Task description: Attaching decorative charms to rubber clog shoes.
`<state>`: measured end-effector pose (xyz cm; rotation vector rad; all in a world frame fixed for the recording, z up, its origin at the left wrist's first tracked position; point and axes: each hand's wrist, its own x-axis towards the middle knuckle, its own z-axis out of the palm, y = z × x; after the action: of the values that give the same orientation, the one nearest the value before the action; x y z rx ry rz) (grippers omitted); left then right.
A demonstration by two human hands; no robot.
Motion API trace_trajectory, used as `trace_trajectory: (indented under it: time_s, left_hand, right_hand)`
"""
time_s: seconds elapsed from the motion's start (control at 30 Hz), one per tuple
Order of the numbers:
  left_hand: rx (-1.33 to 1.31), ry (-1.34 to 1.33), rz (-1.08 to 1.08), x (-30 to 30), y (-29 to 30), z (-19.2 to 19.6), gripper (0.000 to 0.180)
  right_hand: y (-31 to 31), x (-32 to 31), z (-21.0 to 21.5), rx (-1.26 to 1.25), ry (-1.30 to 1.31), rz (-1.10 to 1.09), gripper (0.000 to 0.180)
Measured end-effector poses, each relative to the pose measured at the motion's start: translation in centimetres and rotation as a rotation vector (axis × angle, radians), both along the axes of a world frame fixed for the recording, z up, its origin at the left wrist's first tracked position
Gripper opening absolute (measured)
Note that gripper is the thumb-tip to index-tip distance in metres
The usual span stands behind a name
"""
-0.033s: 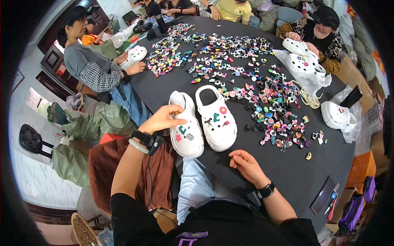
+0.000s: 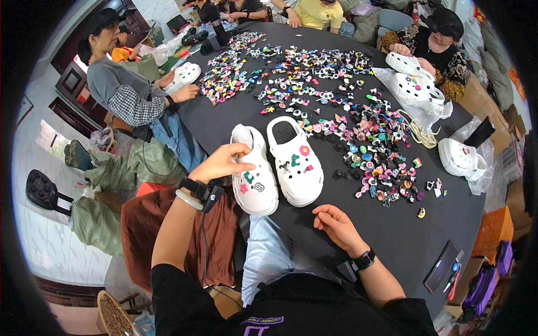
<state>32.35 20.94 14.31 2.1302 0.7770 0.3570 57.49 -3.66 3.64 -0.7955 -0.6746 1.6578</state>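
Two white clogs stand side by side on the black table in front of me. My left hand is closed on the side of the left clog, thumb on its upper and fingers by the opening. Pink, green and grey charms sit on that clog. The right clog carries a pink flower, a green charm, a dark one and a small red one; no hand touches it. Just below its toe, my right hand hovers with loosely bent fingers apart, and I see nothing in it.
Colourful shoe charms lie in loose piles across the table. White clogs on plastic and another white clog are at right. A phone lies near the right edge. Co-workers sit around; one at left holds a white clog.
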Motion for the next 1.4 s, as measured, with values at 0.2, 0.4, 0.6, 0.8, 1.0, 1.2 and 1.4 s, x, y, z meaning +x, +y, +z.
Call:
trace_trajectory:
  time_s: [0.2, 0.4, 0.6, 0.8, 1.0, 1.2, 1.4]
  left_hand:
    - [0.029, 0.081, -0.006, 0.1, 0.4, 0.2, 0.030]
    - [-0.054, 0.044, 0.001, 1.1, -0.1, 1.4, 0.043]
    - [0.184, 0.214, -0.042, 4.4, -0.5, 2.6, 0.058]
    - [0.050, 0.475, -0.126, 5.5, 1.4, 3.1, 0.060]
    - [0.024, 0.361, -0.403, 5.3, 1.9, 3.3, 0.055]
    - [-0.281, 0.428, -0.273, 7.2, 1.8, 2.5, 0.036]
    - [-0.333, 0.346, -0.219, 6.5, 1.5, 1.9, 0.031]
  right_hand:
    - [0.0, -0.1, 0.2, 0.007, 0.006, 0.002, 0.019]
    - [0.0, 0.1, 0.0, 0.010, -0.031, 0.003, 0.020]
    - [-0.1, 0.2, -0.4, 0.007, -0.048, 0.007, 0.020]
    - [0.0, 0.0, -0.4, 0.003, -0.031, 0.026, 0.021]
    - [0.0, 0.0, -0.2, 0.030, -0.021, 0.018, 0.021]
    - [-0.1, -0.1, -0.3, 0.045, -0.030, 0.018, 0.021]
    - [-0.1, 0.1, -0.6, 0.038, -0.045, 0.023, 0.020]
